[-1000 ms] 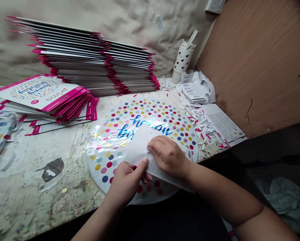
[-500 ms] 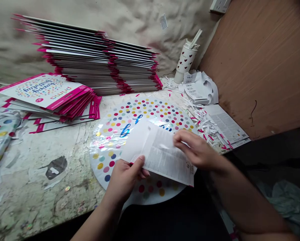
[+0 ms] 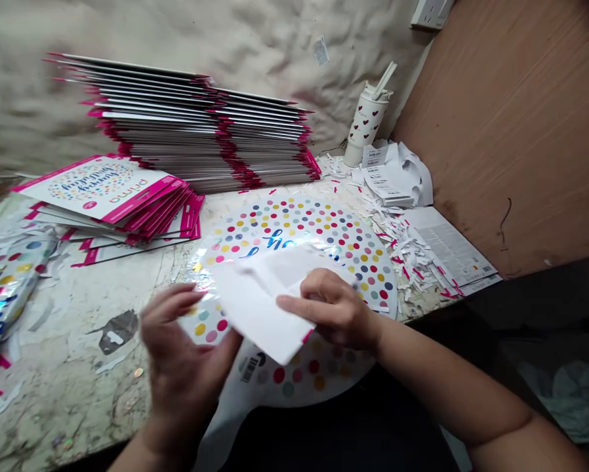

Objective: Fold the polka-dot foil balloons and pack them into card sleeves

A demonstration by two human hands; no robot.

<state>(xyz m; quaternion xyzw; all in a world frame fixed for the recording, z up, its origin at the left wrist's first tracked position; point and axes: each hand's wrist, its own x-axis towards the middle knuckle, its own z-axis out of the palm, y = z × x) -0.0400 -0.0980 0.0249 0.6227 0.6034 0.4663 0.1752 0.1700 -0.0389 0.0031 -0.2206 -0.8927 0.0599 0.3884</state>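
Well, your left hand point(image 3: 183, 354) is at the near side, fingers and thumb spread apart; blur hides whether its thumb touches the card. Your right hand point(image 3: 341, 308) is pinched on the white card point(image 3: 262, 308), which is tilted above the balloon point(image 3: 363, 239). The balloon lies flat on the table point(image 3: 78, 373), its tail point(image 3: 225, 413) hanging over the near edge. The step in hand looks like turning or folding the card, and the next move seems to call for a steady right pinch and a clean left grip on the card's free edge

A barcode point(image 3: 248, 370) shows near the tail, its digits too small to read. The balloon's blue script is mostly covered. At the left, the top packet point(image 3: 98, 187) reads "prima" and "happy birthday", upside down to you. Farther right are a printed sheet point(image 3: 454, 246) and barcode labels point(image 3: 384, 180), both illegible; behind stand the stack point(image 3: 176, 141) and a heart-patterned cup point(image 3: 366, 121)
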